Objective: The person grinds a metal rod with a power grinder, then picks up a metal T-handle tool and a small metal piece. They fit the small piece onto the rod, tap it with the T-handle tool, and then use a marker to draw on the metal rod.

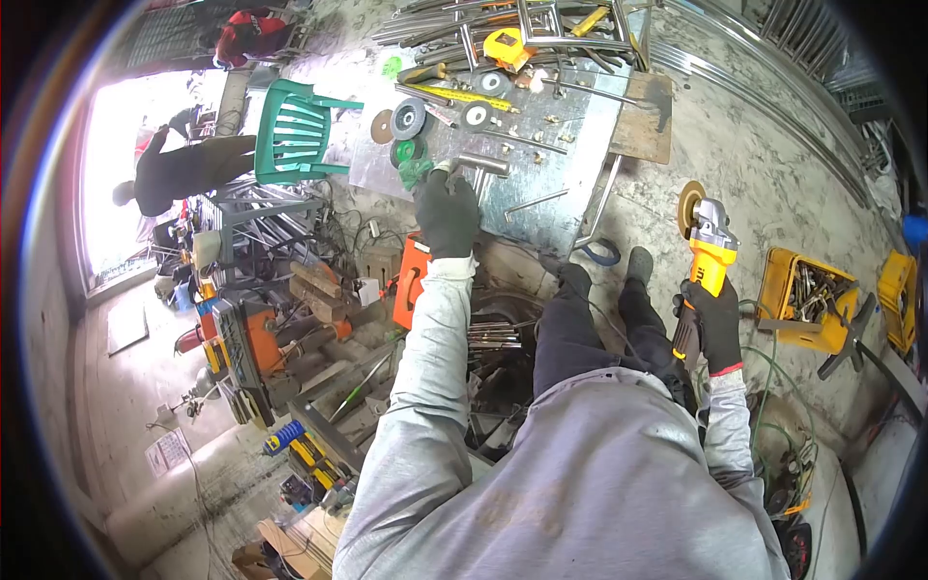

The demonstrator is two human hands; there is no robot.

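Observation:
My left hand [448, 215], in a dark glove, reaches to the near left edge of the metal-topped table [541, 198]. Its fingers are bent beside a short steel tube [482, 163] and a green plastic piece [416, 172]; what they hold, if anything, is hidden. Grinding discs [408, 118] lie just beyond. My right hand [713, 319], gloved too, is wrapped round the yellow and grey angle grinder [712, 253], held off the table at the right with its brown disc [690, 208] pointing away from me.
A tape measure [507, 48] and steel tubes lie on the table's far part. A green chair [295, 132] stands left, near a person [184, 171]. Yellow crate [807, 300] with metal parts at right; orange machine [411, 280] below the table edge.

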